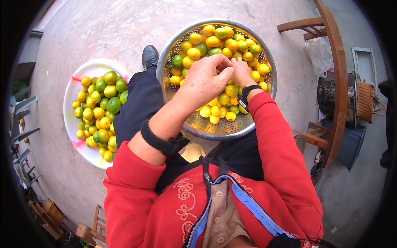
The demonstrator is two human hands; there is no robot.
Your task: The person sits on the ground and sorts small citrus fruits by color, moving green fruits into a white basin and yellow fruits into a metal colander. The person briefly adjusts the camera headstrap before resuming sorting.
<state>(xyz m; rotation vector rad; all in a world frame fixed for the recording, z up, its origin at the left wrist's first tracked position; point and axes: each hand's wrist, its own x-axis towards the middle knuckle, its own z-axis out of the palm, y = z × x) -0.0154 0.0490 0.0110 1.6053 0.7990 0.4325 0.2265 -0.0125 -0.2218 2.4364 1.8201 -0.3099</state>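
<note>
A large perforated steel colander rests in front of me, with many yellow, orange and green citrus fruits in it. My left hand is above the fruits, thumb and fingers brought near each other; whether anything is between them is hidden. Just right of it and partly behind it, my right hand reaches down onto the fruits with its fingers bent, and its grip cannot be made out. To the left, a round white basin with pink marks holds a heap of green and yellow citrus fruits.
At the right stand a wooden bench, a clear plastic bag, a blackened metal drum, a wicker basket and a dark grey bin. My shoe is between the basin and the colander. Wooden stools are at lower left.
</note>
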